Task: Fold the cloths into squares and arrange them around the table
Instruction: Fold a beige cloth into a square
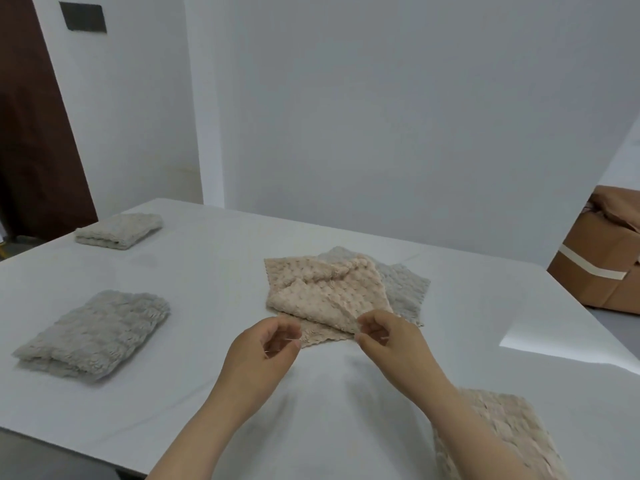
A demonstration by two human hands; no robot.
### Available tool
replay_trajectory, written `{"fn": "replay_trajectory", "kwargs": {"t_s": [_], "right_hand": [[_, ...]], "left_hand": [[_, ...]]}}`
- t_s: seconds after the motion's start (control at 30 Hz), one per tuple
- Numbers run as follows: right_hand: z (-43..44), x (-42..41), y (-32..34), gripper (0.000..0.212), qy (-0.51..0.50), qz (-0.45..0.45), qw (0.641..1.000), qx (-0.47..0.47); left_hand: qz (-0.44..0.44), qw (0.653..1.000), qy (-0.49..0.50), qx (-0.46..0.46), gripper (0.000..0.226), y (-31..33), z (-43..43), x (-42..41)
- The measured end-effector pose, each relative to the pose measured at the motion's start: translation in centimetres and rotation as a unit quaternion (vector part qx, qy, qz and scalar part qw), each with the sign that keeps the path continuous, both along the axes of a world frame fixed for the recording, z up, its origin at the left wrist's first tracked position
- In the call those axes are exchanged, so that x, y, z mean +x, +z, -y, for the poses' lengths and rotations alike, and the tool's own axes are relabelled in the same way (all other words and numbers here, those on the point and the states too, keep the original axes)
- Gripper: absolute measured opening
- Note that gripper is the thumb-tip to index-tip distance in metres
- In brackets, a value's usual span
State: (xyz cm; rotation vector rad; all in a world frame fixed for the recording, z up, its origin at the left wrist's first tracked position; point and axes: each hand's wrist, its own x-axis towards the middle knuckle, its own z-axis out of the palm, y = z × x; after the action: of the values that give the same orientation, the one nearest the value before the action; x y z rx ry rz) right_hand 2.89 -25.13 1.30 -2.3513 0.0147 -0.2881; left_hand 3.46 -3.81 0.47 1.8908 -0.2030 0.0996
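Note:
A beige bobbled cloth lies partly folded at the table's middle, on top of a spread grey cloth. My left hand has its fingers curled at the beige cloth's near left edge and pinches it. At the near corner of the folded-over flap, my right hand pinches the same cloth between thumb and fingers. A folded grey cloth sits at the left, and another folded pale cloth at the far left corner. A folded beige cloth lies near the front right, partly hidden by my right forearm.
The white table has its edges close at the front left and at the right. A brown cardboard box with pale tape stands beyond the right edge. White walls stand behind the table, and a dark door is at the far left.

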Motion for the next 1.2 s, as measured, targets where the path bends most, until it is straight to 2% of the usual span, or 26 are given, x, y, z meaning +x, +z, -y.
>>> {"fn": "replay_trajectory", "kwargs": {"t_s": [0.33, 0.4, 0.5, 0.63, 0.93, 1.2], "right_hand": [[0.1, 6.2, -1.3, 0.038, -0.016, -0.036, 0.991, -0.126], [-0.3, 7.0, -1.6, 0.034, -0.026, -0.050, 0.988, -0.147], [-0.8, 7.7, -2.1, 0.010, -0.033, -0.049, 0.984, -0.168], [-0.9, 7.9, -2.2, 0.016, -0.027, -0.039, 0.986, -0.157], [-1.5, 7.3, -1.3, 0.012, 0.000, 0.019, 0.990, -0.138], [-2.0, 5.3, 2.2, 0.013, 0.027, 0.161, 0.978, -0.128]], "left_hand": [[-0.017, 1.000, -0.008, 0.011, 0.017, -1.7, 0.5, 2.3], [-0.018, 1.000, -0.006, 0.016, 0.017, -1.9, 0.2, 2.6], [-0.016, 1.000, -0.002, 0.022, 0.015, -2.0, -0.1, 2.9], [-0.018, 1.000, 0.001, 0.017, 0.015, -1.9, -0.6, 3.1], [-0.020, 1.000, -0.002, 0.005, 0.016, -1.1, -1.2, 2.6], [0.011, 1.000, 0.000, 0.004, 0.016, 0.9, -2.2, 1.4]]}}
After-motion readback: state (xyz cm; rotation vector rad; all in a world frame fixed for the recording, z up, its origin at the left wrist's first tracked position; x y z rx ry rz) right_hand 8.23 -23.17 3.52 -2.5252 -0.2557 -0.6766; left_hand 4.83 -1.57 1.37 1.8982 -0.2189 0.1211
